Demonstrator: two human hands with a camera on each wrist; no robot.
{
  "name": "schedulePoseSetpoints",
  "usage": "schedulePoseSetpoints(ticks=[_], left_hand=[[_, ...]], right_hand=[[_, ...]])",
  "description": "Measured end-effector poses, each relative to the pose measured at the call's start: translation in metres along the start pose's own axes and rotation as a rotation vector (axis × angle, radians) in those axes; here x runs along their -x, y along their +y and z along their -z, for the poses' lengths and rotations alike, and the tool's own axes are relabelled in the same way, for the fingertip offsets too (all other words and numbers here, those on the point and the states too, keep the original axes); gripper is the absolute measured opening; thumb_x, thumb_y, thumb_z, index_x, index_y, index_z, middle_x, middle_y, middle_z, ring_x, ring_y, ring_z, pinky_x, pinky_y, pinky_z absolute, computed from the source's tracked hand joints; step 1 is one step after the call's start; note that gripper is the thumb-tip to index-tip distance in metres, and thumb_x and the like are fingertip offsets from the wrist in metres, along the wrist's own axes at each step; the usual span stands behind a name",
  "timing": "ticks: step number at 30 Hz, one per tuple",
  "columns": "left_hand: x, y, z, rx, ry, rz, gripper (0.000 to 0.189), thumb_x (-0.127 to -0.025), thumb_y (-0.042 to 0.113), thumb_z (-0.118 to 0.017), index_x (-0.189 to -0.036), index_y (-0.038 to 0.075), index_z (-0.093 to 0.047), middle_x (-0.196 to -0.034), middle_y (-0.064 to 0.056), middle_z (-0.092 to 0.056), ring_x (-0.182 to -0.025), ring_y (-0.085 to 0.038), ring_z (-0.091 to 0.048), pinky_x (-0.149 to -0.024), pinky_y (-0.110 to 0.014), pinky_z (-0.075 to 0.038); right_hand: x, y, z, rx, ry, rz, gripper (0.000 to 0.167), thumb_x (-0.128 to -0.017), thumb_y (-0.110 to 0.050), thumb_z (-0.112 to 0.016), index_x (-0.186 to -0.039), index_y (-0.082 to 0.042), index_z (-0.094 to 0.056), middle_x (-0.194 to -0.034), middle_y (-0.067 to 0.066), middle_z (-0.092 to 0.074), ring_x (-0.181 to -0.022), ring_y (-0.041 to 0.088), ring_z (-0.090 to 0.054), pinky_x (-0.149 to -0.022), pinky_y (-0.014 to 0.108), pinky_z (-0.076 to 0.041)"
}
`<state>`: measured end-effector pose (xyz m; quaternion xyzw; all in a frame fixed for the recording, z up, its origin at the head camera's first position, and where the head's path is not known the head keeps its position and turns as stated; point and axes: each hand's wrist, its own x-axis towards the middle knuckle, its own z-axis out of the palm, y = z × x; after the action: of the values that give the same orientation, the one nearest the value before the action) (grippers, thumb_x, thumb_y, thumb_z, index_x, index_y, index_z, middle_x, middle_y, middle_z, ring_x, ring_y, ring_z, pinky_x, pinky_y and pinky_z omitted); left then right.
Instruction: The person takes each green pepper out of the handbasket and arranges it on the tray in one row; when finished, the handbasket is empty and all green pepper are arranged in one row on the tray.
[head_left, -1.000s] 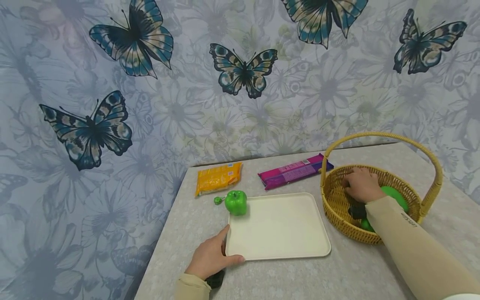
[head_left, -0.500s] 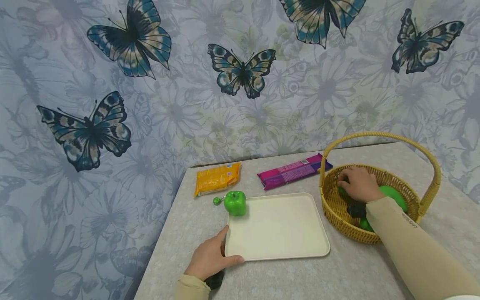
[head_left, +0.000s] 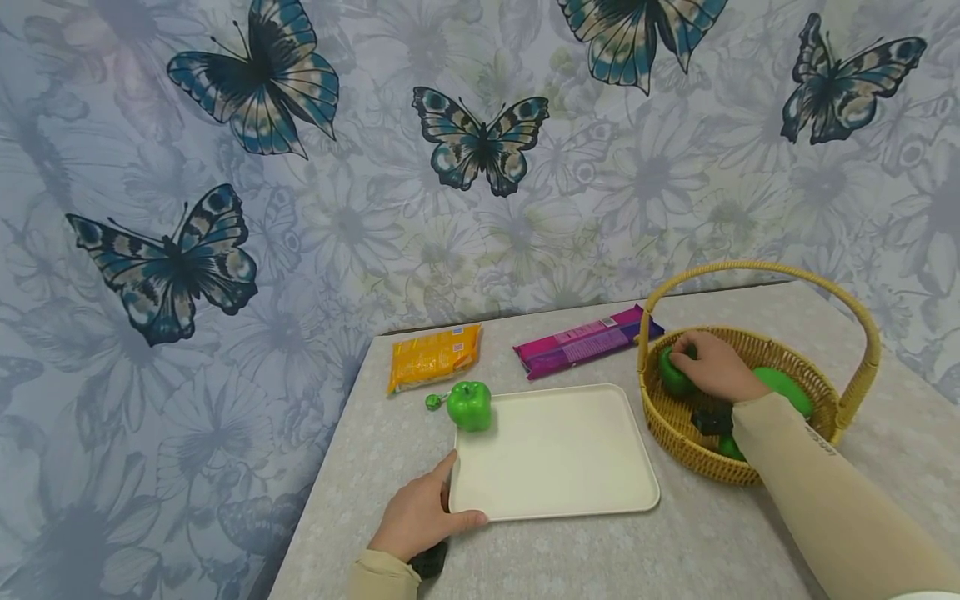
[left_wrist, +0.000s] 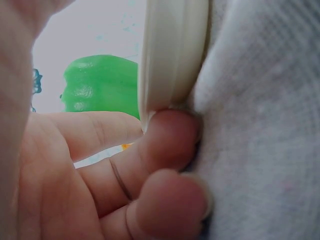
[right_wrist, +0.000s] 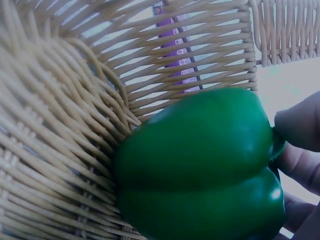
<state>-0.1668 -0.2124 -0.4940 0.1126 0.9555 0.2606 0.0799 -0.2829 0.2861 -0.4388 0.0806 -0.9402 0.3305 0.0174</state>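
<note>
My right hand (head_left: 712,367) is inside the wicker basket (head_left: 847,408) and grips a dark green bell pepper (head_left: 672,374) (right_wrist: 205,165), lifted against the basket's left wall. More green produce (head_left: 787,389) lies in the basket behind my wrist. My left hand (head_left: 420,515) holds the near left corner of the cream tray (head_left: 555,454), fingers curled round its rim (left_wrist: 170,60). A light green bell pepper (head_left: 470,406) (left_wrist: 100,82) sits at the tray's far left corner.
An orange snack packet (head_left: 434,357) and a magenta wrapper (head_left: 585,342) lie behind the tray. The basket's arched handle (head_left: 757,271) spans above my right hand. A butterfly-patterned cloth backs the table; the table's left edge runs just beside my left hand.
My right hand has closed on the dark green pepper in the basket and raised it toward the left rim. The left hand and tray have stayed put.
</note>
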Motion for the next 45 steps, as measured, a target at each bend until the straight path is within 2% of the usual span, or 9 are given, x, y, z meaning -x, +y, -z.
schedulePoseSetpoints(ticks=[6,11,15,20,28,35,45], left_hand=[[0.0013,0.0003,0.0004,-0.008,0.000,-0.006,0.122,-0.072,0.079,-0.076,-0.163,0.012,-0.031,-0.082,0.008,-0.062,-0.067,-0.007,-0.055,-0.059,-0.030,-0.045],[0.0020,0.0007,0.0004,-0.007,-0.001,-0.011,0.122,-0.072,0.079,-0.076,-0.163,0.012,-0.031,-0.083,0.008,-0.064,-0.068,-0.007,-0.056,-0.061,-0.031,-0.045],[0.0022,0.0008,0.0002,0.001,-0.002,-0.015,0.122,-0.072,0.079,-0.076,-0.164,0.014,-0.030,-0.085,0.008,-0.065,-0.070,-0.006,-0.057,-0.063,-0.032,-0.046],[0.0021,0.0008,0.0000,0.008,-0.002,-0.017,0.121,-0.072,0.079,-0.076,-0.164,0.016,-0.030,-0.084,0.009,-0.064,-0.069,-0.006,-0.056,-0.062,-0.031,-0.046],[0.0029,0.0025,0.0011,0.007,-0.003,-0.013,0.121,-0.072,0.078,-0.076,-0.164,0.015,-0.030,-0.083,0.009,-0.064,-0.069,-0.006,-0.056,-0.061,-0.031,-0.046],[0.0029,0.0008,0.0000,0.001,-0.001,-0.023,0.122,-0.072,0.079,-0.076,-0.164,0.013,-0.030,-0.083,0.009,-0.065,-0.069,-0.005,-0.056,-0.062,-0.031,-0.046],[0.0011,-0.0001,0.0001,-0.008,-0.003,-0.004,0.121,-0.072,0.079,-0.076,-0.163,0.013,-0.031,-0.082,0.009,-0.064,-0.068,-0.006,-0.056,-0.061,-0.030,-0.045]], right_hand=[[0.0028,-0.0042,0.0024,-0.002,0.004,-0.026,0.035,-0.108,-0.031,-0.052,-0.124,0.001,-0.058,-0.119,0.026,-0.063,-0.080,0.027,-0.058,-0.071,0.042,-0.047],[0.0020,-0.0036,0.0015,-0.004,-0.009,-0.035,0.048,-0.104,-0.036,-0.059,-0.132,0.002,-0.053,-0.135,0.031,-0.056,-0.105,0.039,-0.062,-0.082,0.052,-0.050],[0.0012,-0.0013,0.0014,0.005,-0.023,-0.020,0.062,-0.097,-0.042,-0.070,-0.135,0.003,-0.051,-0.137,0.031,-0.055,-0.117,0.045,-0.058,-0.090,0.059,-0.049],[0.0009,-0.0009,0.0016,0.016,-0.043,0.020,0.070,-0.090,-0.039,-0.079,-0.137,0.005,-0.050,-0.137,0.031,-0.054,-0.122,0.048,-0.054,-0.096,0.064,-0.046],[-0.0002,0.0009,0.0013,0.030,-0.061,0.043,0.086,-0.088,-0.031,-0.082,-0.151,0.007,-0.037,-0.147,0.035,-0.045,-0.131,0.054,-0.046,-0.102,0.069,-0.041],[0.0003,0.0035,0.0012,0.055,-0.079,0.041,0.086,-0.087,-0.034,-0.082,-0.150,0.008,-0.041,-0.146,0.038,-0.044,-0.131,0.057,-0.044,-0.102,0.070,-0.040],[0.0003,0.0024,0.0021,0.045,-0.048,0.024,0.086,-0.088,-0.041,-0.082,-0.150,0.004,-0.044,-0.149,0.035,-0.043,-0.135,0.056,-0.040,-0.104,0.072,-0.037]])
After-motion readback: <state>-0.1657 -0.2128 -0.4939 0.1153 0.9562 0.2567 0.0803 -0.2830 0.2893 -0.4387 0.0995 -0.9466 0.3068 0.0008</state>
